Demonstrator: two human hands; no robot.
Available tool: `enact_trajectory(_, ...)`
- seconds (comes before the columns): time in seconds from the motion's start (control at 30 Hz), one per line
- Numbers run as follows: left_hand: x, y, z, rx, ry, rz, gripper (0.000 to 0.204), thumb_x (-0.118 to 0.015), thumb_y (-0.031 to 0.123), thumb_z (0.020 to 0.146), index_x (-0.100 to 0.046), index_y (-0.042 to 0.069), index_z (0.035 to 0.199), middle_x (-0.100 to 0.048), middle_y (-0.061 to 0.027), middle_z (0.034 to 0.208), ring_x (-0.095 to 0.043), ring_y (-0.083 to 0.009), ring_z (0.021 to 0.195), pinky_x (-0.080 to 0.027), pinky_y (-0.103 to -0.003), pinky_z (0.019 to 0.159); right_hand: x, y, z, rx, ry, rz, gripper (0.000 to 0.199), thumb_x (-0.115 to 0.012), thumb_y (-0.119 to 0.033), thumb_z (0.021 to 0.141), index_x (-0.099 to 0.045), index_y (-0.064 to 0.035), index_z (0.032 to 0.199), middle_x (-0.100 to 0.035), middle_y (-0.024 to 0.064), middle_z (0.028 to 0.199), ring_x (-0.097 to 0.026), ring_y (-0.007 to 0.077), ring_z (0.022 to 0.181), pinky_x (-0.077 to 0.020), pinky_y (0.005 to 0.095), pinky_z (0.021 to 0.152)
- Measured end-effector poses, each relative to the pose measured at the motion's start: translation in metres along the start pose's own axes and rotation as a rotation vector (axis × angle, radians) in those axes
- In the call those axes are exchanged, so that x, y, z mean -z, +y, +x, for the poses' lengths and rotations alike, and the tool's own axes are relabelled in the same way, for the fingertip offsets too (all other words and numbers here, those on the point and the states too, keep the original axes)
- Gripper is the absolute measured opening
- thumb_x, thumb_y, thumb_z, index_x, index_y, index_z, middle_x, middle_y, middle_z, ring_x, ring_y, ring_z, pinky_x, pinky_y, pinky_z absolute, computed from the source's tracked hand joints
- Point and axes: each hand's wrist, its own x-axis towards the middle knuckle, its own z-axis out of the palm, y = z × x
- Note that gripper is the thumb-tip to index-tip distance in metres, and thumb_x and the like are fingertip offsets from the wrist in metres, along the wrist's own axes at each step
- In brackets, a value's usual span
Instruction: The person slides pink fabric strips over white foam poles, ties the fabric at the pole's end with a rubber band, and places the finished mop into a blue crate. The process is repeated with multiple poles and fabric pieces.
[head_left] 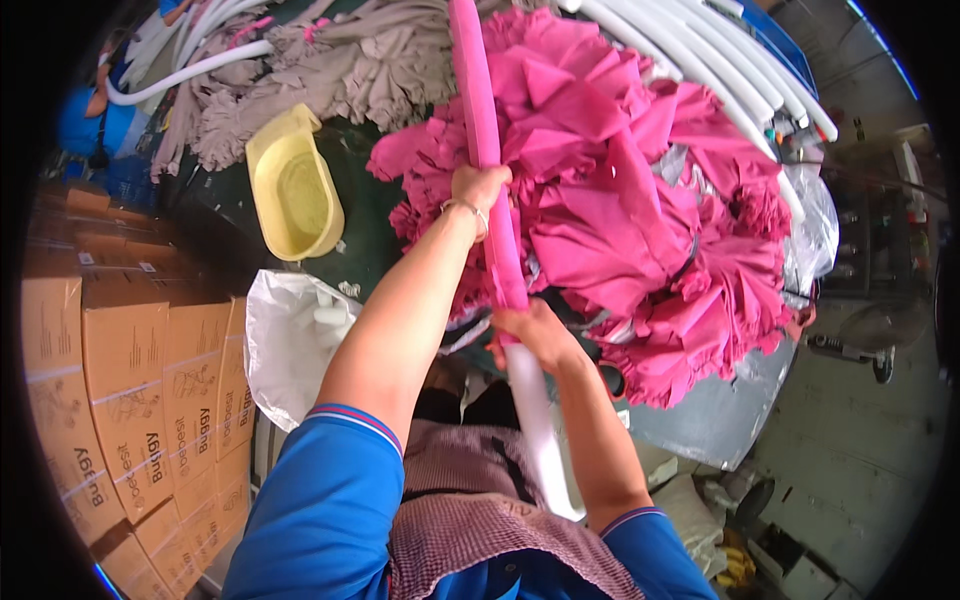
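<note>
Head view: a heap of pink cloth pieces covers the table, and a long white tube half sheathed in a pink sleeve rises over it. Left hand is clamped on the sleeve, right hand at its lower edge. Drawing the sleeve on evenly likely calls for a firm, straight pull.

Tube: white, with a bright pink cover on its upper part
Cloth heap: bright pink
Far cloth pile: greyish beige
Scoop: pale yellow
Boxes: brown cardboard, dark print
Bag: white
Sleeves: blue, red-and-white striped cuffs
Apron: small red-and-white check
</note>
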Motion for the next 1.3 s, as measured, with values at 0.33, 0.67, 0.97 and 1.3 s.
enact_trajectory(0.33,-0.003,-0.009,0.005,-0.007,-0.006,-0.020,0.016,-0.069,0.006,0.070,-0.060,-0.005,0.078,-0.057,-0.0105,0.062,-0.056,-0.0220,0.047,-0.049,-0.035,0.045,0.003,0.023,-0.012,-0.149,-0.132,0.372,0.032,-0.072,-0.023,0.086,-0.058,0.0013,0.102,-0.067,0.0132,0.082,-0.067,0.0239,0.069,-0.0576,0.0379,0.064)
enact_trajectory(0.67,0.011,-0.012,0.011,0.050,-0.108,-0.069,0.021,-0.071,0.009,0.073,-0.059,-0.005,0.085,-0.060,-0.0112,0.069,-0.060,-0.0232,0.053,-0.055,-0.035,0.052,-0.015,0.047,-0.104,-0.054,0.124,0.198,0.028,-0.070,-0.024,0.087,-0.061,0.0009,0.096,-0.066,0.0083,0.078,-0.065,0.0156,0.062,-0.0534,0.0298,0.057)
enact_trajectory(0.97,0.044,0.055,-0.158,-1.137,-0.401,0.758,0.059,-0.081,0.015,0.066,-0.055,0.002,0.118,-0.056,-0.0159,0.115,-0.054,-0.0290,0.110,-0.045,-0.040,0.091,0.016,0.092,-0.138,0.247,0.294,-0.161,0.044,-0.073,-0.037,0.085,-0.063,-0.0001,0.106,-0.063,0.0037,0.083,-0.058,0.0092,0.079,-0.0488,0.0279,0.071)
enact_trajectory(1.3,0.038,-0.008,-0.257,-0.766,-1.464,1.791,0.042,-0.075,0.031,0.070,-0.055,0.004,0.096,-0.064,-0.0148,0.087,-0.066,-0.0335,0.083,-0.051,-0.045,0.074,0.077,0.171,-0.094,0.330,1.008,-1.014,0.021,-0.064,-0.016,0.080,-0.063,-0.0010,0.095,-0.064,0.0148,0.091,-0.064,0.0298,0.086,-0.0517,0.0400,0.070)
